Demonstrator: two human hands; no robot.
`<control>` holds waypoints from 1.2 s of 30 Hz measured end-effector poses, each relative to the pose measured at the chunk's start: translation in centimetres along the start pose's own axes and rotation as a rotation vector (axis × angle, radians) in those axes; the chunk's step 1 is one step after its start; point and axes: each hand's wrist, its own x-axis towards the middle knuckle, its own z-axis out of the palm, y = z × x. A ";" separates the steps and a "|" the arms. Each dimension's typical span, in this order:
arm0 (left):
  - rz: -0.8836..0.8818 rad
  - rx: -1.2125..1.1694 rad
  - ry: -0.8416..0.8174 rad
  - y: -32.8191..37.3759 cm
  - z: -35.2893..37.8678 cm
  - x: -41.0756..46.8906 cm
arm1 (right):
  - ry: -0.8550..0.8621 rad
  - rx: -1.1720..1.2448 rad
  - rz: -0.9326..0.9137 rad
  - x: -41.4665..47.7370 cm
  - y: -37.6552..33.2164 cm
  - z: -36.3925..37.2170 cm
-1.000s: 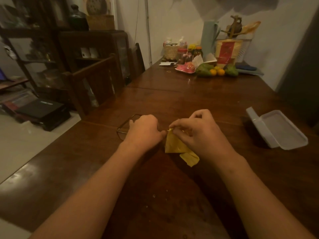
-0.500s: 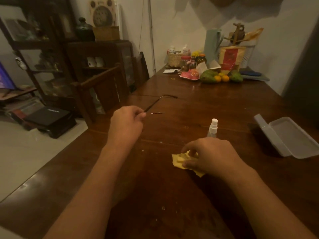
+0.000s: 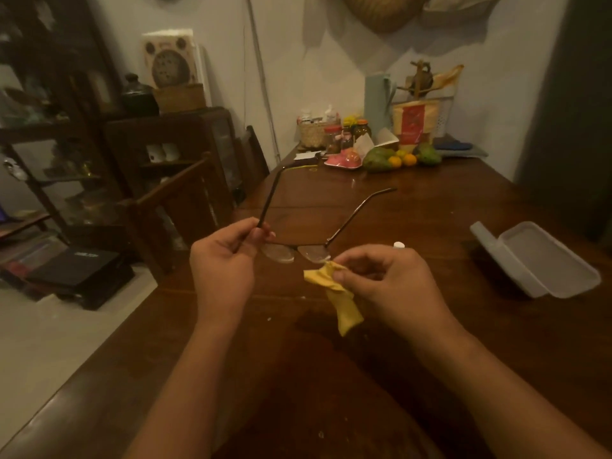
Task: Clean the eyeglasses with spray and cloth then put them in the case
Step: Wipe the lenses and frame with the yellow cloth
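Glasses [image 3: 281,254] up over the desk [image 3: 447,200], pinched by one arm in the left grip [image 3: 225,260]; cloth [image 3: 341,299] pinched in the right grip [image 3: 387,279], touching a lens edge. Better to brace the frame near that lens, wipe lightly

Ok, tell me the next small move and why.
Probably press the crumpled yellow cloth onto the nearest lens and wipe: the left hand holds the thin dark-framed eyeglasses by one temple, and the right hand pinches the cloth beside that lens.
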 end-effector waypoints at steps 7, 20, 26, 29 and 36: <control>0.007 -0.156 -0.087 0.5 2.0 -1.6 | 0.218 0.252 -0.106 -0.1 -1.6 -0.1; 0.017 -0.304 -0.075 0.4 3.0 -2.6 | 0.096 -0.860 -0.460 -0.8 -1.0 -0.1; 0.015 -0.351 -0.062 0.1 3.3 -2.6 | 0.094 -0.871 -0.391 -0.8 -1.1 -0.1; 0.023 -0.385 -0.070 0.0 3.4 -2.8 | 0.092 -0.818 -0.418 -0.9 -1.2 0.2; -0.003 -0.467 -0.082 -0.2 3.5 -2.9 | 0.058 -0.659 -0.535 -0.8 -0.7 -0.1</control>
